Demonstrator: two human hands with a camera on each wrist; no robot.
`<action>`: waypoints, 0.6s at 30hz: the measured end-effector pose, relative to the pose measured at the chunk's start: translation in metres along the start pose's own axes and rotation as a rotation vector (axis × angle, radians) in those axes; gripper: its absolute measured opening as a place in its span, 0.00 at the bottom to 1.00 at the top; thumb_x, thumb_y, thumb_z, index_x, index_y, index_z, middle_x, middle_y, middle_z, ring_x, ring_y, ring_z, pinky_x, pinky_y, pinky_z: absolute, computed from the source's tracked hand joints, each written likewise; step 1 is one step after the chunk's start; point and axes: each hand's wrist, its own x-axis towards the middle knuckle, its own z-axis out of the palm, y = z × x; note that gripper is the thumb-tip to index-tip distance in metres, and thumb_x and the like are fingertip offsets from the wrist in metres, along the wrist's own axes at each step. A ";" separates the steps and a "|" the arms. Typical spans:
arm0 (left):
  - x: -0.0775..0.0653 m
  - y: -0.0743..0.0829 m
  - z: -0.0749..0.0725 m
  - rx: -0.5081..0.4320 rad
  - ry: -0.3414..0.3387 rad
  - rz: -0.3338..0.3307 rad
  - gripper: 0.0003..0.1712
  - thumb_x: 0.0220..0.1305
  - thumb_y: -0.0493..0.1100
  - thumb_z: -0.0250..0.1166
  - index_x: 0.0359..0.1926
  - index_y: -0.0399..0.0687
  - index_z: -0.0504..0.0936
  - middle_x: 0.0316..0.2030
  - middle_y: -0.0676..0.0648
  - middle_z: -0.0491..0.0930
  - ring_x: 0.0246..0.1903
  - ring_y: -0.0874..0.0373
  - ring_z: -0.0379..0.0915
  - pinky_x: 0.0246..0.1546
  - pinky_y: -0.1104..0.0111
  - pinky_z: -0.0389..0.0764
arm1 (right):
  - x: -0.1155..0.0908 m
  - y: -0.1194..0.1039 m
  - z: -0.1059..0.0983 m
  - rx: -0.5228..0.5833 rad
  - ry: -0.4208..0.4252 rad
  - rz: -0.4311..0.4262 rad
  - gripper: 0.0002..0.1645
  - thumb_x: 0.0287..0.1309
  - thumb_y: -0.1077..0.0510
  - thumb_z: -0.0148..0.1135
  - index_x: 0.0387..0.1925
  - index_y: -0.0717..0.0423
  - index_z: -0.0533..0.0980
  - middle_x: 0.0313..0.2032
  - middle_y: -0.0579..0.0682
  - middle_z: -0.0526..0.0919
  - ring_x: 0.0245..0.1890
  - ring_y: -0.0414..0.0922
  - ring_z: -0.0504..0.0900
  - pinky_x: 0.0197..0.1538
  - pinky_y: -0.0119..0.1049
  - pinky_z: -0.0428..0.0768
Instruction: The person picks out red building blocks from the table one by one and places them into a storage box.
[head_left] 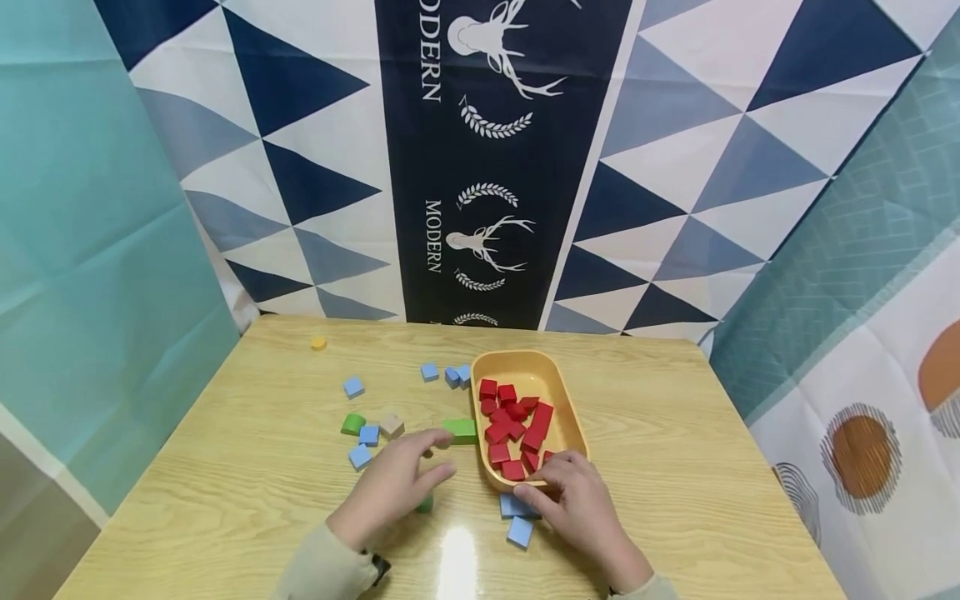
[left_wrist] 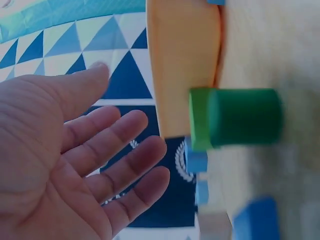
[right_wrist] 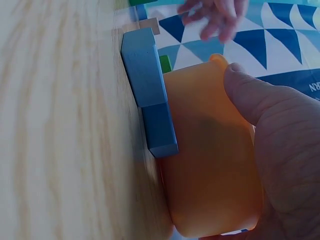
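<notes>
A yellow-orange plastic tub point(head_left: 558, 392) holds several red blocks point(head_left: 536, 429) of different shapes. My right hand point(head_left: 581, 504) grips the tub's near right corner; its thumb point(right_wrist: 240, 75) lies at the rim, and the other fingers reach over it, partly hidden. My left hand point(head_left: 401, 479) hovers left of the tub, fingers spread and palm bare in the left wrist view. Below it stands a dark green rounded block point(left_wrist: 245, 117), mostly covered by the hand in the head view. A light green block point(head_left: 460, 431) sits against the tub's left side.
Blue blocks point(head_left: 519, 532) lie at the tub's near end, and more blue blocks point(head_left: 430, 372) are at its far left. Further left are a green half-round block point(head_left: 353, 424), a plain wooden block point(head_left: 392, 427) and several blue ones. A small yellow disc point(head_left: 318, 343) lies near the back edge.
</notes>
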 end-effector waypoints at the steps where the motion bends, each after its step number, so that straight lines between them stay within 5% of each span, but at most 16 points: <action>1: -0.006 -0.002 0.000 0.018 -0.002 0.001 0.27 0.65 0.55 0.67 0.62 0.52 0.77 0.55 0.53 0.78 0.52 0.56 0.71 0.50 0.54 0.79 | 0.000 0.000 0.000 0.000 0.000 0.000 0.16 0.50 0.34 0.71 0.26 0.39 0.86 0.30 0.34 0.81 0.41 0.35 0.71 0.43 0.44 0.78; 10: -0.040 -0.022 0.017 0.128 -0.060 0.000 0.23 0.58 0.41 0.73 0.54 0.46 0.82 0.47 0.49 0.81 0.46 0.56 0.75 0.46 0.57 0.82 | 0.001 0.002 -0.001 -0.002 -0.002 -0.019 0.15 0.51 0.34 0.71 0.26 0.38 0.85 0.29 0.33 0.80 0.40 0.35 0.70 0.41 0.43 0.78; 18: -0.037 -0.026 0.026 0.129 -0.064 0.008 0.22 0.62 0.41 0.70 0.56 0.43 0.80 0.47 0.47 0.81 0.46 0.54 0.76 0.44 0.58 0.83 | 0.001 0.003 0.001 -0.009 -0.010 -0.026 0.16 0.52 0.34 0.70 0.26 0.39 0.86 0.29 0.34 0.81 0.40 0.37 0.71 0.40 0.45 0.78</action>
